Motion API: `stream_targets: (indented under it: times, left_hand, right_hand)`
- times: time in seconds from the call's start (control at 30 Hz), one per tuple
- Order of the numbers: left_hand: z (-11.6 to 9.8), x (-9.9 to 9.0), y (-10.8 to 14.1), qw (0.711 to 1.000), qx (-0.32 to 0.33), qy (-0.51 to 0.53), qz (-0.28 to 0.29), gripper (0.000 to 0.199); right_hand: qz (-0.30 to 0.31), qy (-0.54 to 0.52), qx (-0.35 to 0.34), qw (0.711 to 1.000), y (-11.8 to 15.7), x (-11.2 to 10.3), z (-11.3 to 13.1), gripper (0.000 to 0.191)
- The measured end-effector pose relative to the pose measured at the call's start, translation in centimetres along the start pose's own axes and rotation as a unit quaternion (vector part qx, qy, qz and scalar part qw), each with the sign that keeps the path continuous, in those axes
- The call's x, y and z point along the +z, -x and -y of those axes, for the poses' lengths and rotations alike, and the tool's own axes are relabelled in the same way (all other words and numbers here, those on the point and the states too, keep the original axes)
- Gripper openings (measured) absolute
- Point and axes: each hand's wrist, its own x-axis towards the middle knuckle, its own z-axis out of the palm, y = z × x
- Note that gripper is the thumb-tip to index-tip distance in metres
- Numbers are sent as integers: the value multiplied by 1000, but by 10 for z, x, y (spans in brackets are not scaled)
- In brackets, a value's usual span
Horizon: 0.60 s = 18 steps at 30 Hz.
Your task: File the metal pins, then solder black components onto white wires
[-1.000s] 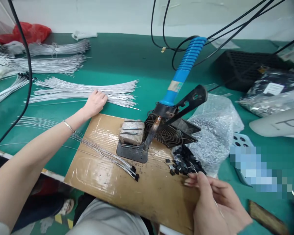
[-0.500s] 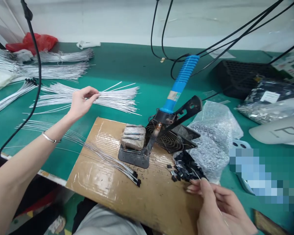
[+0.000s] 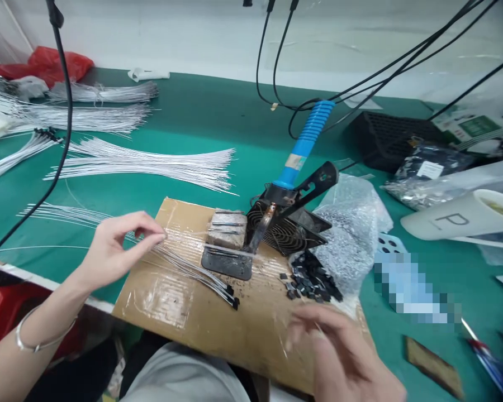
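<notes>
My left hand (image 3: 123, 245), closed in a pinch, holds a thin white wire (image 3: 209, 243) whose blurred far end reaches past the stone block (image 3: 227, 229). Below that wire, several wires with black tips (image 3: 193, 269) lie across the cardboard (image 3: 167, 298). My right hand (image 3: 339, 352) is over the cardboard's right side, its fingers smeared by motion; what it holds, if anything, is unclear. Just beyond it sits a pile of small black pieces (image 3: 312, 276). A soldering iron with a blue handle (image 3: 308, 148) stands in its holder beside the block.
A bundle of white wires (image 3: 151, 164) lies on the green table (image 3: 193, 120), with more bundles at the far left. A black cable (image 3: 67, 134) hangs at left. Bubble wrap (image 3: 347, 234), a white cup (image 3: 448, 218) and a black box (image 3: 389, 139) stand right.
My left hand has moved from the wire bundle down toward the cardboard, with a single wire in its pinch. My right hand has shifted slightly left and down, away from the black pieces.
</notes>
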Motion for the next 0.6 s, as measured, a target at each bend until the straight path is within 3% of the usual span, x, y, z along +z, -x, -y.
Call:
stream_targets:
  times: [0.13,0.3,0.5,0.6]
  left_hand:
    - [-8,15,17,998,30,3,55,12]
    - [-15,20,20,996,36,5,84,12]
    - [-19,21,22,993,42,-17,111,12]
    - [-25,20,20,991,47,-28,120,12]
  right_hand:
    - [81,-12,-57,995,1,19,15,14]
    - [125,9,-130,984,-7,19,13,14]
    - [88,-12,-21,996,2,16,8,19]
    - [80,-5,-13,997,4,11,4,21]
